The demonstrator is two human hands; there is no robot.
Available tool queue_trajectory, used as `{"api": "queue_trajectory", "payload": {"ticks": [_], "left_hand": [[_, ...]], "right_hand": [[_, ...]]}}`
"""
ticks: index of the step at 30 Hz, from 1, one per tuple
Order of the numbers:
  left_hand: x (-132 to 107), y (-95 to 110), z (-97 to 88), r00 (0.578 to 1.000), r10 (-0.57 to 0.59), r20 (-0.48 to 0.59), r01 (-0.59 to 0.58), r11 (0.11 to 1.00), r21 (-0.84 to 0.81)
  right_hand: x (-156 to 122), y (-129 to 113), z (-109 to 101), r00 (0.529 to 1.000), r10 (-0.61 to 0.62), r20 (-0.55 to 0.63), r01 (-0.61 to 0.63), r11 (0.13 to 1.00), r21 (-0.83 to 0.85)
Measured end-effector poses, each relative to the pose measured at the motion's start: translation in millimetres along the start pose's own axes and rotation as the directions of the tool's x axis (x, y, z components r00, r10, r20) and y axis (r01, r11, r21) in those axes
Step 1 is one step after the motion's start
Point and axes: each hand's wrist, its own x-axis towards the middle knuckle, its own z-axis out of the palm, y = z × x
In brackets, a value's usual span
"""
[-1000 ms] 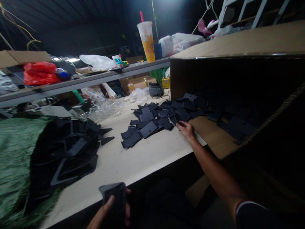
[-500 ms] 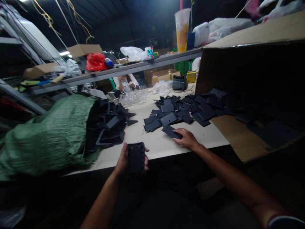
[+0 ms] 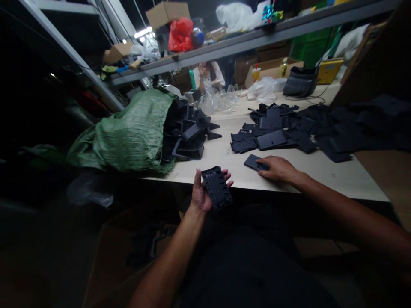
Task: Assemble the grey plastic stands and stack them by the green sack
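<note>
My left hand (image 3: pixel 205 192) holds a ribbed black plastic plate (image 3: pixel 217 188) up off the table, palm under it and its ribbed face upward. My right hand (image 3: pixel 279 168) lies on the tabletop, its fingers pressed over the end of a flat black plate (image 3: pixel 253 162). Beyond that hand spreads a loose pile of similar black plates (image 3: pixel 272 128) on the pale table (image 3: pixel 221 159). The pile runs off to the right, and the left hand is apart from it.
A green woven sack (image 3: pixel 128 137) spills angular black plastic pieces (image 3: pixel 188 132) onto the table's left side. A seated person (image 3: pixel 205 72) is beyond crumpled clear plastic (image 3: pixel 218 102). A long shelf (image 3: pixel 224 47) crosses above, and a cardboard box edge (image 3: pixel 382 179) stands right.
The view has swung left and down. My left hand has turned its plate, showing the ribbed face. My right hand has slid the flat plate rightward across the table.
</note>
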Motion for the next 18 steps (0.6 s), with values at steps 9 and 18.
{"api": "queue_trajectory", "payload": {"ticks": [9, 18], "left_hand": [[-0.7, -8.6, -13.2, 0.990, 0.120, -0.074, -0.122, 0.992, -0.025], [7.2, -18.3, -14.5, 0.970, 0.186, -0.155, -0.179, 0.982, 0.058]], "right_hand": [[-65.0, -122.4, 7.0, 0.968, -0.237, -0.082, 0.236, 0.749, 0.619], [-85.5, -170.4, 55.5, 0.959, -0.245, -0.140, 0.281, 0.883, 0.377]]}}
